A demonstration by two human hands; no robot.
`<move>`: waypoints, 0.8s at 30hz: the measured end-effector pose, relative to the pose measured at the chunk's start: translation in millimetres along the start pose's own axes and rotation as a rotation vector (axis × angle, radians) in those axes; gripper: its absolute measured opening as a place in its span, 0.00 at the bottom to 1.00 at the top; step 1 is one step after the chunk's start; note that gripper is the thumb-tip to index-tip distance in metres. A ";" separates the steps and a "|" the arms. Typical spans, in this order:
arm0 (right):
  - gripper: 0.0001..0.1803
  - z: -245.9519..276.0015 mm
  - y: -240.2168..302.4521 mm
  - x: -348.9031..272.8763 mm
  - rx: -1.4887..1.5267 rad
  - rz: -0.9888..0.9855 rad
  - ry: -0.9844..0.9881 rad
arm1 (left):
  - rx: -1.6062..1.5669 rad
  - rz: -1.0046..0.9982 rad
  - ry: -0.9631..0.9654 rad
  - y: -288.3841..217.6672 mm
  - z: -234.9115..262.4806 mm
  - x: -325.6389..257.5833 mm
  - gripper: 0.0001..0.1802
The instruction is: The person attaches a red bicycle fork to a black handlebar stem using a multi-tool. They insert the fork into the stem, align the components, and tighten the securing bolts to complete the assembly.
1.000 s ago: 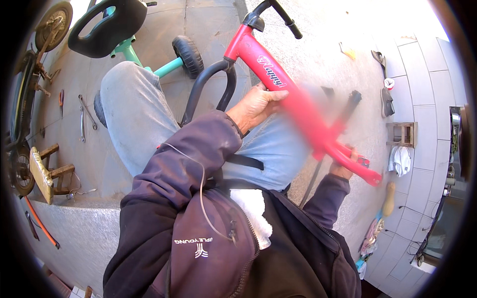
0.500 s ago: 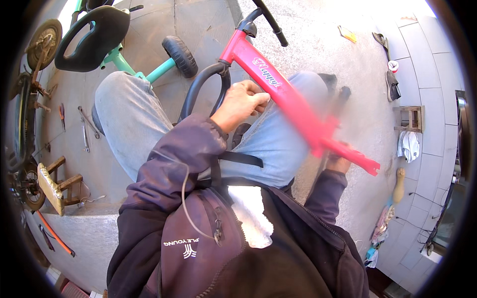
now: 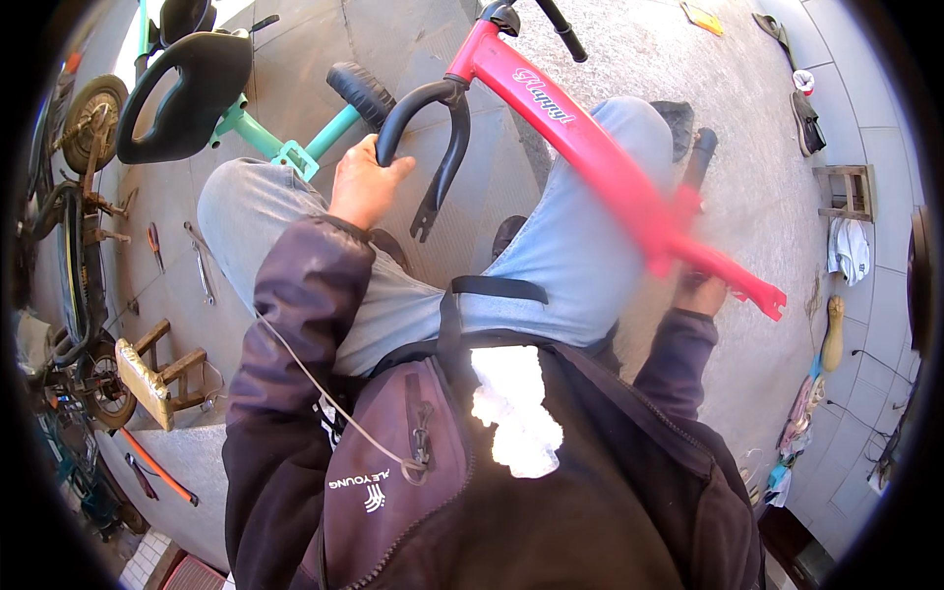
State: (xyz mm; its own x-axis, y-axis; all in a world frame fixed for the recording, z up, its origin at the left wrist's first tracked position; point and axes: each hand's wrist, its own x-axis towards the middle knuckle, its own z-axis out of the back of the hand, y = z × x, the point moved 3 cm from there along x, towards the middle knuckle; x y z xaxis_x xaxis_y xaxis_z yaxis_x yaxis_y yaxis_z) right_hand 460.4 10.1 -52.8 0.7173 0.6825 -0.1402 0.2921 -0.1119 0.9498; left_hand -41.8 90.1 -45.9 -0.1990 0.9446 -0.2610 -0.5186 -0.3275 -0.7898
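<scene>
A red children's bike frame (image 3: 575, 143) lies slantwise over my right thigh, its middle blurred. The black front fork (image 3: 457, 147) hangs from its head tube, with no wheel between the legs. My left hand (image 3: 369, 182) is closed round the fork's left leg, thumb pointing right. By the frame's rear end, my right hand (image 3: 700, 293) grips from below; the frame hides most of its fingers. Black handlebars (image 3: 562, 28) top the far end. A black tube (image 3: 700, 157) stands out near the frame's rear.
At the far left stands a green trike with a black seat (image 3: 182, 98) and a black wheel (image 3: 361, 93). A screwdriver (image 3: 155, 246) and a wrench (image 3: 202, 265) lie on the floor. Small wooden stools stand left (image 3: 147, 379) and right (image 3: 844, 192). Shoes (image 3: 808, 123) line the right wall.
My left hand has gone from the frame's tube leftward to the fork and closed on it. The fork's legs have swung into plainer sight. The right hand keeps its hold at the rear.
</scene>
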 end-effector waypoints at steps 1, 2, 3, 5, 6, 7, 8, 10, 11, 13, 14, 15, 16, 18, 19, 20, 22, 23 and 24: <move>0.15 -0.4 0.7 -4.4 0.003 0.036 -0.030 | -0.204 0.029 0.117 9.5 -0.1 14.1 0.14; 0.16 -0.5 2.2 -7.4 0.006 0.039 -0.041 | -0.294 0.077 0.200 2.4 3.5 15.6 0.13; 0.16 -2.3 3.0 -11.2 0.009 0.039 -0.054 | -0.380 0.126 0.283 -6.7 10.0 14.3 0.13; 0.16 2.7 -1.0 -8.7 0.038 0.000 -0.033 | -0.458 0.152 0.349 -12.2 13.9 10.1 0.13; 0.16 9.7 -3.6 -2.5 -0.049 0.030 -0.035 | -0.500 0.177 0.385 -12.3 11.8 4.8 0.13; 0.16 15.7 -7.1 3.3 -0.080 0.042 -0.028 | -0.522 0.165 0.356 -15.0 10.2 0.9 0.14; 0.16 13.6 -7.3 7.5 -0.109 0.057 -0.015 | -0.533 0.173 0.348 -14.1 9.1 0.0 0.14; 0.16 14.6 -7.3 7.0 -0.145 0.067 0.003 | -0.544 0.194 0.334 -14.2 9.7 -6.8 0.14; 0.16 12.6 -8.6 6.5 -0.111 0.050 0.005 | -0.542 0.199 0.328 -19.0 13.3 -10.7 0.14; 0.16 10.2 -9.0 6.9 -0.044 0.019 0.005 | -0.482 0.175 0.274 -25.4 16.0 -20.7 0.13; 0.16 8.2 -9.7 6.0 0.018 -0.031 0.006 | -0.422 0.141 0.223 -30.6 16.4 -25.9 0.13; 0.16 3.6 -11.2 7.4 0.091 -0.073 0.007 | -0.361 0.094 0.169 -37.4 19.6 -25.9 0.13; 0.16 11.9 -18.7 11.0 0.033 -0.056 0.012 | -0.309 0.025 0.134 -28.6 18.1 -24.3 0.13; 0.14 9.7 -20.8 8.0 -0.001 -0.050 0.005 | -0.142 -0.034 0.045 -25.4 19.3 -23.8 0.14; 0.13 6.4 -19.9 4.9 0.021 -0.069 -0.003 | -0.092 -0.055 0.008 -28.1 18.3 -24.7 0.15; 0.13 9.6 -20.9 4.4 -0.015 -0.062 0.011 | -0.002 -0.104 -0.093 -39.6 14.8 -32.5 0.15; 0.12 14.7 -21.1 7.3 -0.066 -0.035 0.036 | 0.175 -0.094 -0.159 -46.3 3.8 -39.2 0.16; 0.12 16.0 -20.6 7.3 -0.084 -0.022 0.043 | 0.234 -0.086 -0.188 -48.6 -1.8 -44.4 0.17; 0.12 14.0 -19.1 4.6 -0.084 -0.006 0.042 | 0.269 -0.090 -0.185 -49.6 -7.1 -46.3 0.17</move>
State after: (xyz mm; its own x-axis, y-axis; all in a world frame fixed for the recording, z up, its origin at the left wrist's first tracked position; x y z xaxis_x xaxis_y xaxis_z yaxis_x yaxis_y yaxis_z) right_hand 466.9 5.3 -75.6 0.6879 0.7131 -0.1352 0.2408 -0.0484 0.9694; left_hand -0.9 62.8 1.4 -0.2771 0.9581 -0.0726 -0.7371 -0.2604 -0.6236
